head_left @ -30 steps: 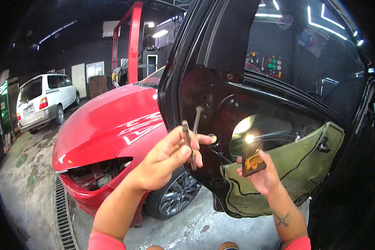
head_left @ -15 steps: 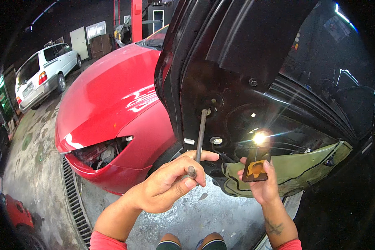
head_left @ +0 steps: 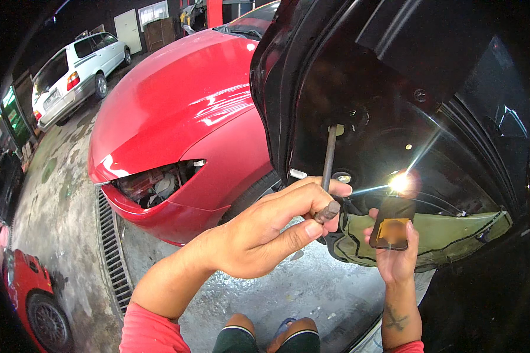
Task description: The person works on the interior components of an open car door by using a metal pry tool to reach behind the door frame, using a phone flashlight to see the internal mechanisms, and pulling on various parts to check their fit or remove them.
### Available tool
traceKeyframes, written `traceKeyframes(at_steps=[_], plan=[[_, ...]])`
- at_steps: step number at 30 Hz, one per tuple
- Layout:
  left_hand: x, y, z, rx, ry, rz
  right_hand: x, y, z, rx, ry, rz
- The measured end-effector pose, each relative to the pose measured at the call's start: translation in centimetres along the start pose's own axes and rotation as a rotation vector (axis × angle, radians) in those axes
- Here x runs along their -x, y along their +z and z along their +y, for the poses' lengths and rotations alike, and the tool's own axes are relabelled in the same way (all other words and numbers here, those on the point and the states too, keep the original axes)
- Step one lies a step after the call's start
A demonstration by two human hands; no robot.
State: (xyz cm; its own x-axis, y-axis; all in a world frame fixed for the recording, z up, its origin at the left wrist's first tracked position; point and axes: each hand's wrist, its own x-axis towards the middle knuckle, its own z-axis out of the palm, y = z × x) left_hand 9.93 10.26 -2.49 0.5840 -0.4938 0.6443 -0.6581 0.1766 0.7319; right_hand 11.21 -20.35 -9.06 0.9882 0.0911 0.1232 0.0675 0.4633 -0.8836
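Observation:
My left hand (head_left: pixel 265 232) is closed around a dark metal rod (head_left: pixel 329 162), its thumb pressed along the thick near end and its index finger extended. The far end of this rod goes into a hole in the inner side of a black car door (head_left: pixel 377 88); what it touches inside is hidden. In my right hand (head_left: pixel 397 262) is a dark phone (head_left: pixel 398 210), held between thumb and fingers, with its bright light (head_left: pixel 400 183) on beside the door panel. Below the light, a greenish-yellow lining sheet (head_left: pixel 453 235) hangs from the door's lower part.
A red car (head_left: pixel 182 112) with an open headlight cavity (head_left: pixel 159 185) stands at left. A floor grate (head_left: pixel 113 253) runs beside it. Farther off is a white wagon (head_left: pixel 79 65); another red vehicle (head_left: pixel 32 282) sits at lower left.
The whole view has shifted, so the door, red car and both hands appear farther right and higher. My left hand still grips the rod in the hole; my right still holds the lit phone.

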Motion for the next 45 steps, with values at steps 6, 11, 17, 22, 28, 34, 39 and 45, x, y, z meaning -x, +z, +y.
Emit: traceKeyframes(at_steps=[6, 11, 17, 22, 28, 34, 39, 45], plan=[[-0.6, -0.6, -0.6, 0.01, 0.002, 0.0, 0.2, 0.1, 0.1, 0.006, -0.015, 0.007], [-1.0, -0.8, -0.9, 0.027, -0.002, -0.01, 0.3, 0.1, 0.2, 0.0, -0.002, 0.008], [-1.6, -1.0, -0.8, 0.019, -0.021, -0.007, 0.3, -0.2, 0.0, -0.004, 0.004, 0.005], [-1.6, -1.0, -0.9, 0.045, -0.022, 0.017, 0.3, 0.0, 0.1, 0.009, -0.009, -0.001], [-1.7, -1.1, -1.1, 0.076, -0.059, 0.039, 0.4, 0.0, 0.2, 0.007, -0.007, 0.017], [-2.0, -1.3, -0.7, 0.121, -0.145, 0.047, 0.5, 0.0, 0.2, 0.005, -0.007, 0.011], [-2.2, -1.1, -0.8, 0.076, -0.112, 0.057, 0.5, 0.0, 0.3, 0.0, -0.001, 0.022], [-2.0, -0.5, -1.1, -0.129, -0.025, 0.093, 0.5, 0.2, 0.3, 0.013, -0.014, 0.027]])
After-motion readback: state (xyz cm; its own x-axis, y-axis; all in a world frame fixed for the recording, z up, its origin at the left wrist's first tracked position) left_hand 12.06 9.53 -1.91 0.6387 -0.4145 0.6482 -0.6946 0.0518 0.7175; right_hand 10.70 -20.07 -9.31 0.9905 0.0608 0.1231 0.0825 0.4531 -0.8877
